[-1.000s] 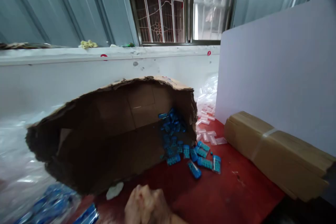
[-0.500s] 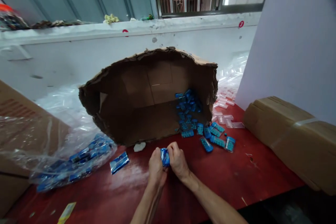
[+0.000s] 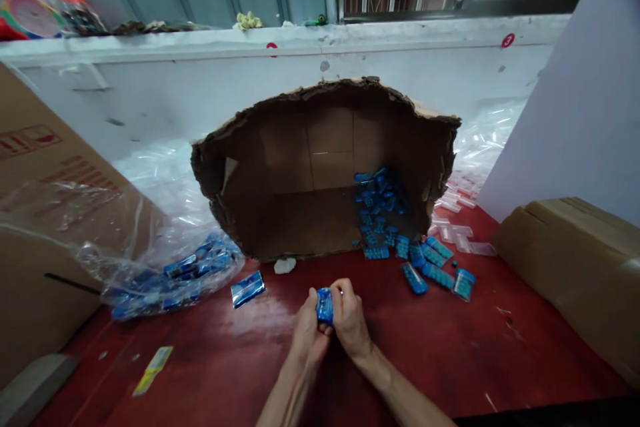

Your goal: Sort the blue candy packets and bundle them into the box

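A small shiny blue packet (image 3: pixel 325 306) is held between my two hands above the red table (image 3: pixel 400 360). My left hand (image 3: pixel 309 327) grips its left side and lower edge, fingers curled. Closed fingers of my right hand (image 3: pixel 349 317) pinch its right side. Behind them a torn cardboard box (image 3: pixel 285 220) lies open toward me. Inside at its right are several blue packs (image 3: pixel 383 197) with turquoise pieces, and more packs (image 3: pixel 437 275) spill out in front. A flat blue wrapper (image 3: pixel 248 289) rests left of my hands.
Clear plastic bag with many blue wrappers (image 3: pixel 200 263) at left, beside a carton (image 3: pixel 55 213). Clear plastic tubes (image 3: pixel 455 233) lie right of the torn box, near a brown cardboard stack (image 3: pixel 575 267). A yellow-and-white strip (image 3: pixel 153 371) is at front left.
The camera view has turned left, so the scene appears shifted right. Both hands still hold the blue packet; its angle and the finger positions differ slightly.
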Available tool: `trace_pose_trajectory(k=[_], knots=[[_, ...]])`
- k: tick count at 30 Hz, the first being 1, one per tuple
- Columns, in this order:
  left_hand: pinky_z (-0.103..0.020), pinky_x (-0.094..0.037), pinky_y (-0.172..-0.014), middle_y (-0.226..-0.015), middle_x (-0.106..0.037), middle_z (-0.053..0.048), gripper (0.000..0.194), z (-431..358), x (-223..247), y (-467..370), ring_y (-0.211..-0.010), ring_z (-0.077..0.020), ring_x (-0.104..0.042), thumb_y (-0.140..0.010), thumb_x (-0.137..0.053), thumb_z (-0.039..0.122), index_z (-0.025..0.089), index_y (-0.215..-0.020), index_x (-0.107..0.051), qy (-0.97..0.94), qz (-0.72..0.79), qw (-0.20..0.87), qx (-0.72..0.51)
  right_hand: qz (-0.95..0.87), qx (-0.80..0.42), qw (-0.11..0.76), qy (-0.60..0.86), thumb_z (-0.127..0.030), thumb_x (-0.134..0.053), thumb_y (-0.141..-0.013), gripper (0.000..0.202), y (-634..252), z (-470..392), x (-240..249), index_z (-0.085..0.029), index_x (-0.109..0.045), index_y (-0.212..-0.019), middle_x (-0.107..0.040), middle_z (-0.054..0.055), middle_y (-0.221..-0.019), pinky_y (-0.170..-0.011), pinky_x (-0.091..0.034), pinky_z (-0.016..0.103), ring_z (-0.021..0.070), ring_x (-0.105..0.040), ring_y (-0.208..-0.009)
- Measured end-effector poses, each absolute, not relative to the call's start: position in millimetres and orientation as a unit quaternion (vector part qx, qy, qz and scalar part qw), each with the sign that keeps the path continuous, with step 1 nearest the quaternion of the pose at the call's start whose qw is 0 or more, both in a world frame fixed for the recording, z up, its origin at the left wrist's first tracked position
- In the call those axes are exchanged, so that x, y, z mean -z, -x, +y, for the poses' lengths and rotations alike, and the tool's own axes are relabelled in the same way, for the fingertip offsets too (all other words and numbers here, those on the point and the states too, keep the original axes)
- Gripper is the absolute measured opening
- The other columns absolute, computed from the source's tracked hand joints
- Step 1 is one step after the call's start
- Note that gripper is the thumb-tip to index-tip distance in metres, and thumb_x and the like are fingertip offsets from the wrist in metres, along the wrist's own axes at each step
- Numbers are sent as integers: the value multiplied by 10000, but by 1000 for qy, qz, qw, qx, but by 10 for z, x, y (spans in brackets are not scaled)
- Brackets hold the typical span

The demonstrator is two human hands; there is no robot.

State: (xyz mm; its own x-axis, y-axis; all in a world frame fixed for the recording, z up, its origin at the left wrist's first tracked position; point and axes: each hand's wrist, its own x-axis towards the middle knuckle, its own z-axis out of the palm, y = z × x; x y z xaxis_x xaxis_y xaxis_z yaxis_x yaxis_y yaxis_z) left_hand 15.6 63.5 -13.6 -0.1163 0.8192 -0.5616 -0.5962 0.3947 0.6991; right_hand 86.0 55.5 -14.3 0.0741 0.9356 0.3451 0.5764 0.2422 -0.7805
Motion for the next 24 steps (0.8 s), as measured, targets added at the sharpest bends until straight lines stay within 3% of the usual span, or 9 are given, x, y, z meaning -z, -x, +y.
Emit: trace_pose_trajectory(k=[7,14,19,24], knots=[[-190,-230,-336,-410,-336,86,314,656,195,-177,-334,-63,-320,-675,-484,473,191,-558,-413,-161,559,593,-557,-706,-186,386,564,-270,-272,-873,252,-918,648,142,-182,-494,-794,-606,8,-582,-447,-318,195,133,-597,-501],[-217,-298,-415,-429,-383,56,264,801,216,42,-419,-84,-372,-659,-546,309,196,-467,-404,-258,602,497,-569,-709,-209,415,531,-286,-249,-889,254,-741,579,152,-182,-473,-829,-608,21,-616,-466,-339,200,133,-593,-509],[-208,-285,-403,-463,-354,73,259,805,246,116,-411,-76,-345,-715,-451,377,197,-535,-402,-297,625,439,-573,-702,-213,383,562,-285,-229,-893,264,-722,732,266,-180,-464,-836,-611,21,-619,-458,-348,208,147,-608,-519],[-214,-265,-366,-426,-357,74,290,930,351,226,-359,-84,-341,-711,-430,434,196,-545,-422,-330,660,406,-540,-716,-200,312,591,-245,-225,-895,244,-727,893,371,-193,-463,-880,-648,29,-745,-533,-383,202,145,-636,-643]])
